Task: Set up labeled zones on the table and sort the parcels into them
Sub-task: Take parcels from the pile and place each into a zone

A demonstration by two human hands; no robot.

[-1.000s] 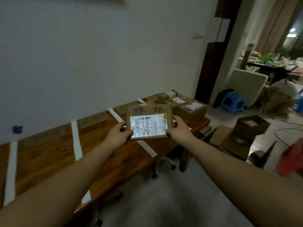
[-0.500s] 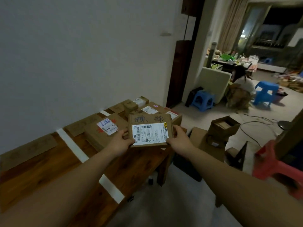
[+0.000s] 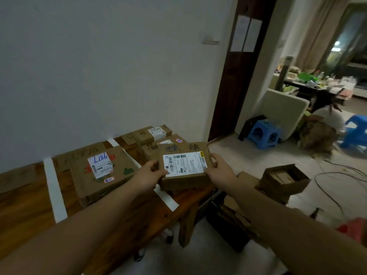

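Observation:
I hold a flat cardboard parcel (image 3: 184, 165) with a white shipping label and black handwriting on top. My left hand (image 3: 148, 174) grips its left edge and my right hand (image 3: 219, 168) grips its right edge. It hangs low over the right end of the wooden table (image 3: 25, 203), seemingly over another box there. White tape strips (image 3: 54, 192) divide the tabletop into zones. A large parcel marked L186 (image 3: 101, 173) lies in the zone to the left. Several more parcels (image 3: 153, 135) are stacked at the table's far right end, against the wall.
Cardboard zone signs (image 3: 79, 156) lean along the white wall. On the floor to the right stand an open cardboard box (image 3: 286, 180), flattened cartons, cables and blue stools (image 3: 264, 132). A person sits on the floor far right. A dark door frame (image 3: 236, 76) stands beyond the table.
My view has swung right along the table. The parcel, held in both hands, now sits over the right-end zone, and the L186 parcel has come into full view.

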